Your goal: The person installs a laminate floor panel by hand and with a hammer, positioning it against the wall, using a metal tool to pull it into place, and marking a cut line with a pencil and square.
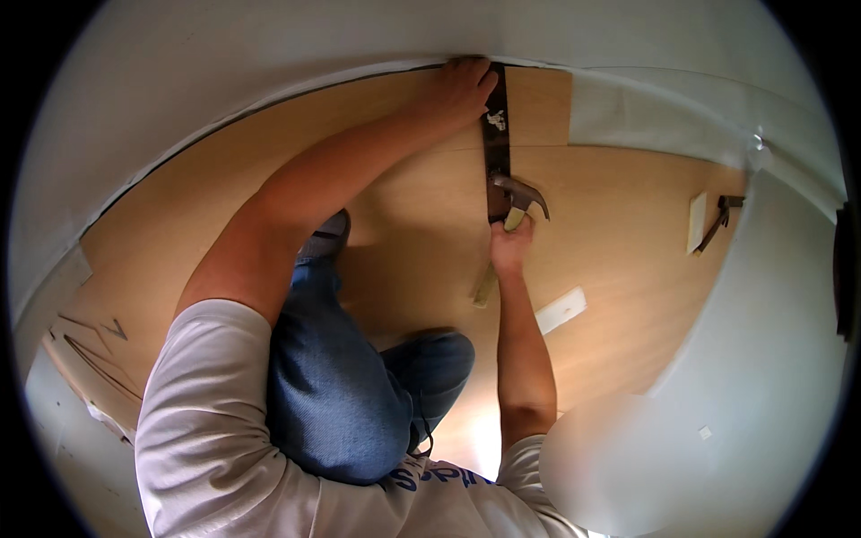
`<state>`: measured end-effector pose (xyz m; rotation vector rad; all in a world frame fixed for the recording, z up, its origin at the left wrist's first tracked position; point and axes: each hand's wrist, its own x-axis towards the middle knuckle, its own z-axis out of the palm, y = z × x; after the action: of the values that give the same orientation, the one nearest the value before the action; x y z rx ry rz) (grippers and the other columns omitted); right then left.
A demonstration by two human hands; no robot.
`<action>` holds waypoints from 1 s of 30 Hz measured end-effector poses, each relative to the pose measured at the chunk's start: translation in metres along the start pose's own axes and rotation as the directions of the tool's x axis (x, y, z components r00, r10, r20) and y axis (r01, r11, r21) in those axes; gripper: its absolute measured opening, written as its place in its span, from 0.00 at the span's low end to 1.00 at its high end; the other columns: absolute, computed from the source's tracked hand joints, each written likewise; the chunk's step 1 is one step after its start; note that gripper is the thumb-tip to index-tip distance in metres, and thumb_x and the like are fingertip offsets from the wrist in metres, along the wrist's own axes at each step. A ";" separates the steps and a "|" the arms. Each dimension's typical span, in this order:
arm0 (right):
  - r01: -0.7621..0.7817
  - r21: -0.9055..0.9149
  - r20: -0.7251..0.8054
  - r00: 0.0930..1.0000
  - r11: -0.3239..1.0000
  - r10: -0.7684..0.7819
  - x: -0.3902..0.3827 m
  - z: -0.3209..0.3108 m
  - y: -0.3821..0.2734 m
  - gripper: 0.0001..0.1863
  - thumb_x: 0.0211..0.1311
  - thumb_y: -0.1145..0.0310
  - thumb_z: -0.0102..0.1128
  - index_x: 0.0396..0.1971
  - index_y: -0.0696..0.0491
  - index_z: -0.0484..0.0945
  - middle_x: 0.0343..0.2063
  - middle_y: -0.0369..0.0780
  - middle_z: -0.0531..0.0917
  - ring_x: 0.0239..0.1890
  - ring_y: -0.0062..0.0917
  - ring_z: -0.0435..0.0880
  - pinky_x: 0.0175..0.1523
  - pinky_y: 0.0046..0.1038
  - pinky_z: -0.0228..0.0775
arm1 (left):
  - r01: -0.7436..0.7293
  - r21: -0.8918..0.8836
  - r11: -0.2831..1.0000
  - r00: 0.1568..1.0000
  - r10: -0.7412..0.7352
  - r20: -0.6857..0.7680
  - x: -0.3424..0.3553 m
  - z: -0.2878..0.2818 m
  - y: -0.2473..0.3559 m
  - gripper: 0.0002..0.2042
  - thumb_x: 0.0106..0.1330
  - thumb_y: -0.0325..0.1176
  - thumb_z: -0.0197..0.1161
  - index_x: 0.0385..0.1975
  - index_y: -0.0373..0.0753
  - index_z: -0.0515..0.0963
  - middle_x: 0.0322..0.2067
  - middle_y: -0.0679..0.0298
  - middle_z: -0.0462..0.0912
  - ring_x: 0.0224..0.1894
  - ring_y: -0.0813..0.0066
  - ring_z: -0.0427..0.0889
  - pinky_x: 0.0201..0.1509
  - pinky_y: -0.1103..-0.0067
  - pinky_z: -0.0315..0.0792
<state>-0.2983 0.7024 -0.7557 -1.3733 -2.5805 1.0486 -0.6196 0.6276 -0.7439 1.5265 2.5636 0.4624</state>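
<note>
My left hand (pixel 462 90) reaches to the foot of the far wall, its fingers closed around the far end of a long dark flat metal bar (pixel 498 148), which looks like a flooring pull bar. The bar lies on light wood-coloured floorboards (pixel 413 206), pointing from the wall toward me. In my right hand (pixel 511 244) is a claw hammer (pixel 520 195), gripped by its pale yellowish handle. Its head is over the bar's near end; whether they touch, I cannot tell. The handle's lower end sticks out below the hand.
Pale sheet underlay (pixel 637 117) shows beyond the boards at the far right. A white block (pixel 561 309) lies right of my forearm. Farther right are a white strip (pixel 696 222) and a dark angled metal tool (pixel 722 220). Thin dark pieces (pixel 94 341) lie at the left.
</note>
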 end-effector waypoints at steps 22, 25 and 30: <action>0.604 -0.386 0.691 0.690 0.697 -0.215 0.148 -0.102 -0.040 0.28 0.63 0.62 0.59 0.63 0.51 0.70 0.38 0.58 0.86 0.43 0.57 0.85 0.51 0.52 0.79 | 0.138 -0.028 0.990 0.990 -0.138 0.027 0.004 0.018 0.007 0.38 0.62 0.47 0.74 0.72 0.48 0.68 0.71 0.67 0.67 0.68 0.55 0.68 0.66 0.53 0.66; 0.377 -0.456 0.459 0.876 0.806 -0.150 0.136 -0.094 -0.047 0.28 0.63 0.62 0.60 0.62 0.50 0.70 0.38 0.58 0.86 0.45 0.56 0.85 0.52 0.52 0.78 | 0.126 -0.012 0.992 0.992 -0.126 0.013 0.003 0.017 0.005 0.38 0.62 0.48 0.74 0.72 0.48 0.68 0.71 0.67 0.67 0.68 0.55 0.68 0.67 0.54 0.67; 0.778 -0.280 0.882 0.440 0.562 -0.170 0.134 -0.105 -0.019 0.28 0.62 0.62 0.61 0.62 0.52 0.70 0.37 0.59 0.86 0.43 0.58 0.85 0.51 0.52 0.79 | 0.082 0.006 0.997 0.995 -0.082 0.049 0.005 0.015 0.008 0.38 0.65 0.49 0.71 0.73 0.46 0.66 0.73 0.65 0.64 0.70 0.57 0.65 0.70 0.55 0.63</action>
<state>-0.3587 0.8521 -0.7001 0.2287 -3.8949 0.6555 -0.6115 0.6385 -0.7556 1.4089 2.5802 0.4051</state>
